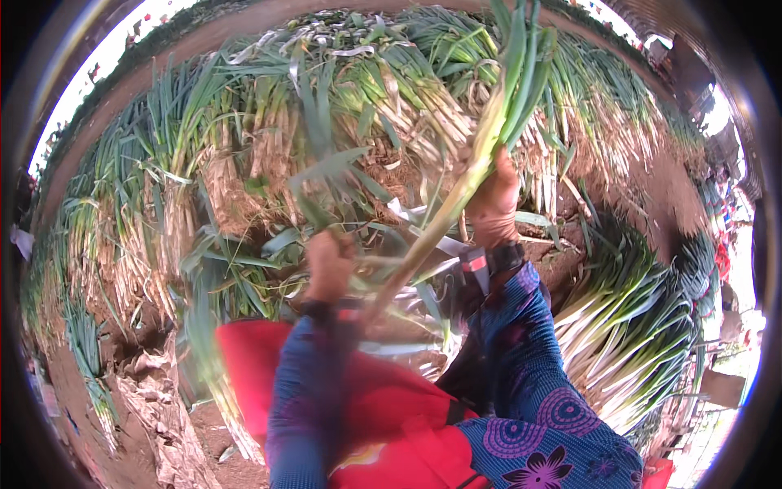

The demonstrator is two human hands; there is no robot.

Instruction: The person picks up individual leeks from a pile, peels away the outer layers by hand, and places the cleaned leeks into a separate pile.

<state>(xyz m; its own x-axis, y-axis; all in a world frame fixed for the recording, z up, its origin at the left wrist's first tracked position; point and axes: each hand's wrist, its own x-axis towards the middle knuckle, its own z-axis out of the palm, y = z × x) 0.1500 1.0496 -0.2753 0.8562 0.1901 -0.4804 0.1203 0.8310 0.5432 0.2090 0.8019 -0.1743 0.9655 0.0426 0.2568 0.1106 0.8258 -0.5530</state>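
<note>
A long green onion slants across the middle, its green top up and to the right, its pale lower stem down over my lap. My right hand is closed round its upper stem. My left hand, smeared by motion, is closed to the left of the stem, with a torn green leaf sticking up from its fist. Below and around my hands lie stripped leaves and pale peelings.
Rows of bundled green onions stand and lean across the far side and left. A pile of peeled green onions lies at the right. Crumpled brown paper sits at the lower left on bare soil.
</note>
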